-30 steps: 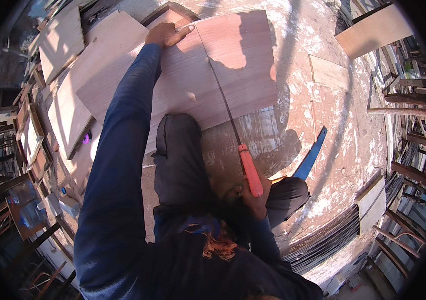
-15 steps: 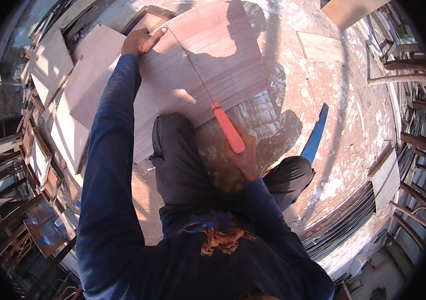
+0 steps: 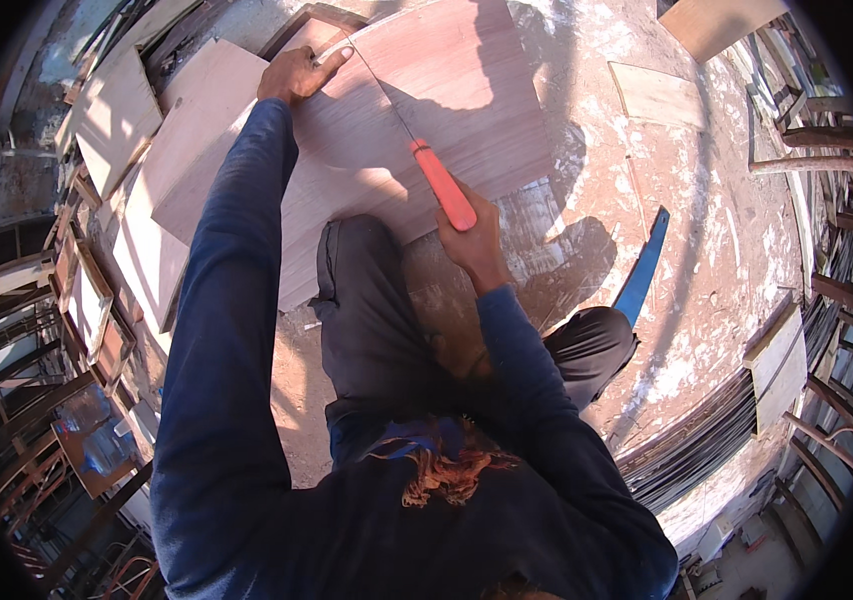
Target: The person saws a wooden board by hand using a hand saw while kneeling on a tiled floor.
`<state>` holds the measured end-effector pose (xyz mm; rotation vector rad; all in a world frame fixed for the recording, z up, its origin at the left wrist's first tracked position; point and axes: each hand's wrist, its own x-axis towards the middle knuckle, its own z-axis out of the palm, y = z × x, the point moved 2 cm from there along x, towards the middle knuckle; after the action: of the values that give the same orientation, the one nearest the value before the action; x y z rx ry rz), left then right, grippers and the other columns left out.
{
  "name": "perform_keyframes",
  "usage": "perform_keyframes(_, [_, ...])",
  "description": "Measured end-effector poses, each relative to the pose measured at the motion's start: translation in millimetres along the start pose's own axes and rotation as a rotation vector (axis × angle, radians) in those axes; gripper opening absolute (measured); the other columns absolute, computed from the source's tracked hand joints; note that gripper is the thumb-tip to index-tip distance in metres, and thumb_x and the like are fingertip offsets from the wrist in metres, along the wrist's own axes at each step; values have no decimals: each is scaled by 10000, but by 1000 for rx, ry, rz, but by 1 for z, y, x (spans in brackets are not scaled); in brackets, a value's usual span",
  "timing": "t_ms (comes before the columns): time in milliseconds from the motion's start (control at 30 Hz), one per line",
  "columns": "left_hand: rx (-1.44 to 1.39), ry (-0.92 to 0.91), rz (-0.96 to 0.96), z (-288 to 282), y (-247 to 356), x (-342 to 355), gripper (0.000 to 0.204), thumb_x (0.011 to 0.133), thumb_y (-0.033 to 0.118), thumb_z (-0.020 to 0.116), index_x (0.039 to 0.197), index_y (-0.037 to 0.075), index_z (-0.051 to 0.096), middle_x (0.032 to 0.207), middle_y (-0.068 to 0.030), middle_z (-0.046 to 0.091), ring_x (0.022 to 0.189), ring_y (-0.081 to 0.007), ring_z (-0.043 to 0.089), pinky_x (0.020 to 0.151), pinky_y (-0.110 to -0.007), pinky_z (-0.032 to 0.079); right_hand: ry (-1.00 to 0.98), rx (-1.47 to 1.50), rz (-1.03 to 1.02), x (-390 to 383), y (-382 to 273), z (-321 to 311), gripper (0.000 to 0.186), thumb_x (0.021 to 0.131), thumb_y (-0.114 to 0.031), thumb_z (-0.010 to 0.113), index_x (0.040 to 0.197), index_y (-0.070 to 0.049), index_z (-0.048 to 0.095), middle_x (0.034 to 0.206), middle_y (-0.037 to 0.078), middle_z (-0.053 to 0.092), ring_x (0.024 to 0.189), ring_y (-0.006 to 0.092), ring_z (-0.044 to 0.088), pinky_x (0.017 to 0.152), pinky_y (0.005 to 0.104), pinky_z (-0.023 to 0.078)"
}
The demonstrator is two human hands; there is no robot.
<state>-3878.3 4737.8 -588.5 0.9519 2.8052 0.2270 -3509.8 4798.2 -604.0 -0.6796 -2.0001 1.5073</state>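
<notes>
A handsaw with an orange-red handle [image 3: 444, 188] is gripped in my right hand [image 3: 475, 240], fingers closed round it. Its blade, seen edge-on as a thin dark line, reaches across a reddish plywood sheet [image 3: 487, 130] toward the far edge. My left hand [image 3: 297, 75] lies on the plywood by that edge. Its thumb is spread toward the line of the blade, and the other fingers are partly hidden. My bent left knee [image 3: 362, 250] is against the near side of the plywood.
A blue saw-like blade [image 3: 644, 265] sticks out past my right knee. More plywood pieces [image 3: 197, 130] lie at left, and a pale offcut [image 3: 657, 95] lies on the floor at right. Dark thin rods [image 3: 697, 455] are stacked lower right, with curved wooden pieces [image 3: 812, 165] along the right side.
My right hand has pushed the saw handle forward, away from me, and less blade shows beyond it. My left hand stays at the same place on the plywood. The view has shifted slightly.
</notes>
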Motion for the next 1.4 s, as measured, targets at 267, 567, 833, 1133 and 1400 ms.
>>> perform_keyframes(267, [-51,67,-3,7,-3,-7,1062,751,887,464,1146,-75,680,1075,-281,702,1066,-400,674,948,-460,499,-77,-83,69,-120,-9,-68,550,779,22,596,1325,-38,625,1073,201,723,853,290,740,744,356,566])
perform_keyframes(567, [-4,-59,-7,-6,6,-12,1087,786,868,451,1239,-105,622,1200,-318,649,1173,-405,624,1008,-451,467,-11,-25,86,-16,5,-3,451,803,-17,632,1252,27,636,934,213,716,824,256,716,756,330,538])
perform_keyframes(833, [-7,-12,-13,-9,18,-10,1059,772,873,449,1219,-66,649,1159,-302,670,1142,-403,638,997,-458,472,-53,-44,48,-108,-4,-64,546,782,34,599,1325,-17,614,1076,198,728,926,297,742,792,341,567])
perform_keyframes(1133, [59,-28,-11,-8,2,-10,1010,781,869,445,1167,-31,694,1127,-274,692,1124,-392,652,959,-457,495,-25,37,158,-31,-14,-1,555,763,-10,611,1316,-48,624,1041,231,709,923,357,719,795,364,555])
perform_keyframes(1400, [105,-9,-40,-6,15,-9,1018,779,869,440,1168,-37,690,1148,-281,683,1122,-397,652,969,-454,497,-101,14,171,-111,-22,-75,529,805,16,591,1331,-38,607,1157,171,711,1005,300,721,849,315,559])
